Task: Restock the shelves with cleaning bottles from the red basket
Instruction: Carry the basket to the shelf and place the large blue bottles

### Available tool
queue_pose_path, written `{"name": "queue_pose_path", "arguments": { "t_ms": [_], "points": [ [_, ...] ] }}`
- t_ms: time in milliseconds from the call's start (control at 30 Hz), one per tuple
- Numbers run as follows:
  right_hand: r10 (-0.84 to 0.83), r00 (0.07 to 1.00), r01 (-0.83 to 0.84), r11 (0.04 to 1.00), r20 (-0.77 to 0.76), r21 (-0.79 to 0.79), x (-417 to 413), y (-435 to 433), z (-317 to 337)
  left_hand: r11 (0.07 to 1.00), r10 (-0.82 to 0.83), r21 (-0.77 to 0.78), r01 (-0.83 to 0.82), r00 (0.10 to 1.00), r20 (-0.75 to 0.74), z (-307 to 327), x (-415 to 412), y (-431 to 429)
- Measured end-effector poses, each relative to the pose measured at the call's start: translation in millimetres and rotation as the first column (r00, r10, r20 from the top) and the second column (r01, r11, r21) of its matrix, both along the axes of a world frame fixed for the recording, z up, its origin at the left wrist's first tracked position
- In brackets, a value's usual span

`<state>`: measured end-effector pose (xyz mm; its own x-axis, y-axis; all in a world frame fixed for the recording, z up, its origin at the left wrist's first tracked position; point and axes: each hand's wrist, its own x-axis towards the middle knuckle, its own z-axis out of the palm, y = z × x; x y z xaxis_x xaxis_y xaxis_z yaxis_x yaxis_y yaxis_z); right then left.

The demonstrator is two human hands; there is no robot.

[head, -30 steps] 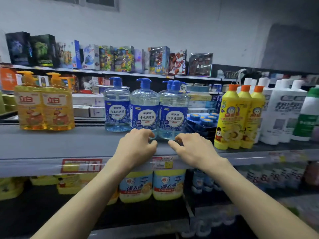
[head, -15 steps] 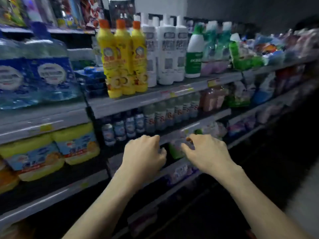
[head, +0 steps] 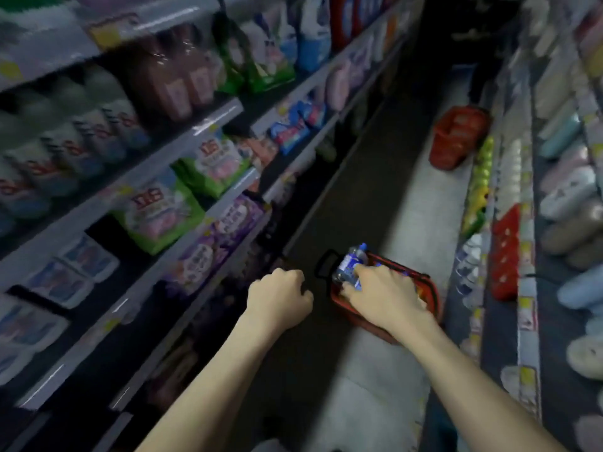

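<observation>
Blurred shelves (head: 208,125) of packets run along the left. The left hand (head: 277,303) hangs over the dark floor, fingers curled closed on nothing. Just right, the right hand (head: 386,296) reaches into the red basket (head: 430,295) on the floor, fingers spread over a blue-labelled bottle (head: 350,265); whether it grips is unclear.

Both bare arms reach forward and down; left hand (head: 279,296) loosely curled, right hand (head: 383,295) spread, palm down.
</observation>
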<state>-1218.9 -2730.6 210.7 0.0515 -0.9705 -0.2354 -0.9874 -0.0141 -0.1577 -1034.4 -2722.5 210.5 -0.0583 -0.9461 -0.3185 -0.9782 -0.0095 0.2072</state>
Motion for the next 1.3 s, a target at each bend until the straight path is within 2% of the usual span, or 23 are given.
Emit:
{"name": "queue_pose_path", "arguments": {
  "t_ms": [333,667,833,1000,1300],
  "points": [
    [-0.253,0.967,0.249,0.948,-0.004,0.199,-87,-62,-97,0.951,-0.274,0.156,0.266,0.961,0.031,-97,-97,-113],
    [-0.372,0.926,0.365,0.851,-0.056,0.377,-131,-124,-179,0.839,-0.455,0.335,0.429,0.891,-0.001,-173,-138,-221],
    [-0.373,0.924,0.371,0.82,-0.084,0.437,-172,-152,-227,0.804,-0.487,0.396,0.444,0.873,0.009,-218,-170,-263],
    [-0.326,0.942,0.323,0.812,-0.082,0.486,-217,-184,-274,0.776,-0.543,0.433,0.458,0.835,0.091,-263,-209,-293],
    [-0.232,0.972,0.22,0.822,-0.044,0.525,-273,-238,-365,0.758,-0.505,0.519,0.396,0.859,0.083,-350,-272,-318]
  ]
}}
